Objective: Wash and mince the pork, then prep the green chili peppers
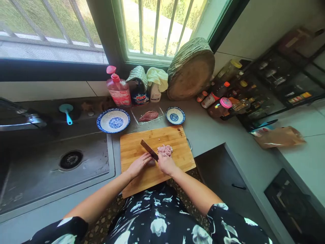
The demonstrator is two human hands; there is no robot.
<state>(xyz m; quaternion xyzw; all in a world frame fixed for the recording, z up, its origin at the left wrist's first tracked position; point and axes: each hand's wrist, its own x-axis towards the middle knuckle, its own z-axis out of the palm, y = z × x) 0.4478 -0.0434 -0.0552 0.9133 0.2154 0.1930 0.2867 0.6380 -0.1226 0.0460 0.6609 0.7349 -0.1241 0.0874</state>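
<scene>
Gripping a knife [149, 149], right hand [165, 164]; left hand [138, 165] pins meat [151, 163]

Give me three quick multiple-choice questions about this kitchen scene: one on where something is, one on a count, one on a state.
1. Where does the whole slab of raw meat lie?
A. in the sink
B. on the counter between the two bowls
C. on the cutting board

2. How many blue-patterned bowls are out?
A. one
B. two
C. four

3. How is the round wooden block set?
A. flat on the counter
B. leaning upright at the window
C. hanging on the wall

Answers:
1 B: it sits behind the cutting board, between the bowls.
2 B: a larger bowl and a smaller bowl.
3 B: it stands on edge against the window frame.
</scene>
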